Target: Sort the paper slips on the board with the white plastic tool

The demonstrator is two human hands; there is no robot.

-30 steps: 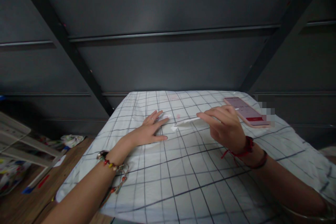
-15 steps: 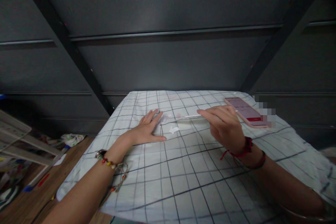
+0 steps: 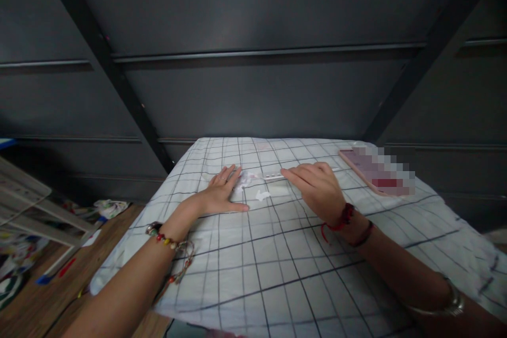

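My left hand [image 3: 222, 193] lies flat on a white checked cloth [image 3: 277, 269], its fingers spread. At its fingertips is a small, crumpled-looking, see-through white piece with pinkish marks [image 3: 247, 178]. My right hand [image 3: 317, 187] is closed around a slim white stick-like tool [image 3: 272, 176] with a row of dark marks. The tool points left, its end close to the pinkish piece; whether they touch I cannot tell. Between the hands lies a small white jagged scrap [image 3: 262, 196]. A pale flat strip [image 3: 279, 190] shows beneath the tool.
A phone in a pink case [image 3: 358, 171] lies on the cloth to the right of my right hand, partly blurred out. Dark panels [image 3: 253, 95] rise behind the cloth's far edge. At left, a pale ladder-like frame [image 3: 43, 222] stands on the wooden floor [image 3: 75, 296].
My right hand has moved left and the tool with it, its marked side now showing. My left hand has stayed almost in place. The camera view has shifted slightly.
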